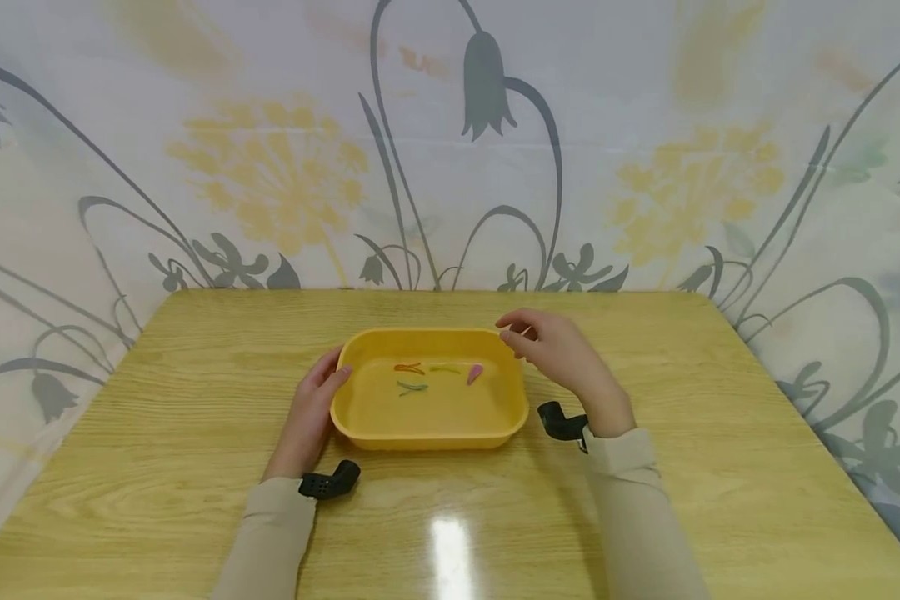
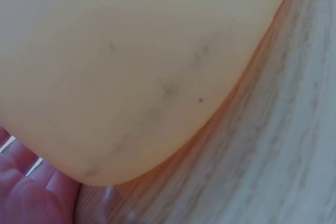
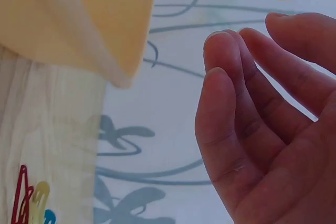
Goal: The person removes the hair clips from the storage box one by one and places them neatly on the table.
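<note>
At the left end of a yellow tray (image 1: 427,422), my left hand (image 1: 318,404) grips the side with the thumb over the rim and the fingers outside. Inside the tray lie small hair clips: an orange one (image 1: 402,367), a yellow one (image 1: 444,368), a green one (image 1: 414,387) and a pink one (image 1: 476,372). My right hand (image 1: 558,350) hovers by the back right corner, its fingers loosely bent. Nothing shows between those fingertips in the right wrist view. The left wrist view is mostly filled by the tray's outer wall (image 2: 147,77).
More hair clips, one red (image 3: 20,195), one yellow (image 3: 40,200) and one blue (image 3: 49,217), lie on the wooden table (image 1: 195,417) outside the tray. A flower-printed cloth (image 1: 450,192) hangs along the back edge. Black cameras sit on both wrists.
</note>
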`<state>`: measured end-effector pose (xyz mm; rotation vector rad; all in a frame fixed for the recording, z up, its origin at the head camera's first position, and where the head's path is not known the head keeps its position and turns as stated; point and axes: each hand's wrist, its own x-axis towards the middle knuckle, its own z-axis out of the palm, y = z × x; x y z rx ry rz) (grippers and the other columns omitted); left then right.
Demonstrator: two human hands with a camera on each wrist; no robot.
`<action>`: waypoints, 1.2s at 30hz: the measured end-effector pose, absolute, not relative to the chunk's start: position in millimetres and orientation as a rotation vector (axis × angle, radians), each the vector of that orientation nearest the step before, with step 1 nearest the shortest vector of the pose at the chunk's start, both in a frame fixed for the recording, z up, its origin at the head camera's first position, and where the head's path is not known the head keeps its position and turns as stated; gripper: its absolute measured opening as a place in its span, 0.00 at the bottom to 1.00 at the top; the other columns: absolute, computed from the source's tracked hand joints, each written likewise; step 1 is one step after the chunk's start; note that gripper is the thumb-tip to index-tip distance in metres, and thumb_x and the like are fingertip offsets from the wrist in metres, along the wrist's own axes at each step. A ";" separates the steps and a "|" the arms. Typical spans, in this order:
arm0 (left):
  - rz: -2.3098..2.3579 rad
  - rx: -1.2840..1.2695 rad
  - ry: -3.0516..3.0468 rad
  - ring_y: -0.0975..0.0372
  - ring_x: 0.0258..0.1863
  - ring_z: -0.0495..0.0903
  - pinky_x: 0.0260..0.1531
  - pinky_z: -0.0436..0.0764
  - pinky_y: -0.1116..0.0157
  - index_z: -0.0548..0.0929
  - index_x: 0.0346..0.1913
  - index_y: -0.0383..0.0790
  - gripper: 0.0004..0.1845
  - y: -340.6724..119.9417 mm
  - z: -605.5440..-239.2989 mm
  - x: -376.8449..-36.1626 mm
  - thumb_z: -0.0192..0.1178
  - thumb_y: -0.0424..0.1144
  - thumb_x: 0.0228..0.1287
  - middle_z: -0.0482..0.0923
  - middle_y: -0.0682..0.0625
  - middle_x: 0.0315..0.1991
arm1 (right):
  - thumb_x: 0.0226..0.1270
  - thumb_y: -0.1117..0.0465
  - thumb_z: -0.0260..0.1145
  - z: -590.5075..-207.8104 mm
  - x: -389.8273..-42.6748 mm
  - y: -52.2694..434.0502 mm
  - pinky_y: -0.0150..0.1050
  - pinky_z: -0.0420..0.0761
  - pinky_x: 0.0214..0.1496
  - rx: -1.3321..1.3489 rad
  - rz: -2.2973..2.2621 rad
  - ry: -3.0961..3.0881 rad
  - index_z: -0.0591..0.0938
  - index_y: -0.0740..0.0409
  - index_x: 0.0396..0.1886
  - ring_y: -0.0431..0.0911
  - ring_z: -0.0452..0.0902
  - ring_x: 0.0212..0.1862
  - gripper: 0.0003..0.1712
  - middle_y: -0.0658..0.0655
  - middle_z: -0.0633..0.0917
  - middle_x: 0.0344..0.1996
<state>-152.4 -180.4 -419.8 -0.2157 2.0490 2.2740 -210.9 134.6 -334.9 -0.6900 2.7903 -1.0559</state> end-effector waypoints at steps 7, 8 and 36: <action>2.286 -0.212 2.029 0.58 0.65 0.61 0.64 0.62 0.58 0.58 0.70 0.44 0.26 -177.4 -409.4 -146.8 0.45 0.43 0.71 0.57 0.51 0.69 | 0.69 0.52 0.55 -331.3 -211.9 114.9 0.40 0.77 0.41 -0.795 -0.897 2.815 0.78 0.52 0.53 0.44 0.77 0.38 0.17 0.52 0.83 0.40; 2.285 -0.212 2.034 0.58 0.65 0.61 0.64 0.62 0.58 0.58 0.70 0.44 0.26 -177.4 -409.7 -147.1 0.45 0.43 0.71 0.57 0.51 0.69 | 0.69 0.52 0.55 -329.8 -212.2 112.0 0.40 0.77 0.42 -0.809 -0.877 2.815 0.78 0.52 0.53 0.44 0.76 0.39 0.17 0.51 0.82 0.41; 2.313 -0.216 2.047 0.62 0.64 0.63 0.63 0.65 0.61 0.59 0.69 0.47 0.26 -182.2 -431.0 -156.9 0.47 0.45 0.70 0.59 0.53 0.68 | 0.67 0.55 0.57 -356.8 -243.3 44.2 0.46 0.81 0.26 -0.890 -0.635 2.433 0.78 0.51 0.53 0.52 0.78 0.37 0.16 0.56 0.82 0.39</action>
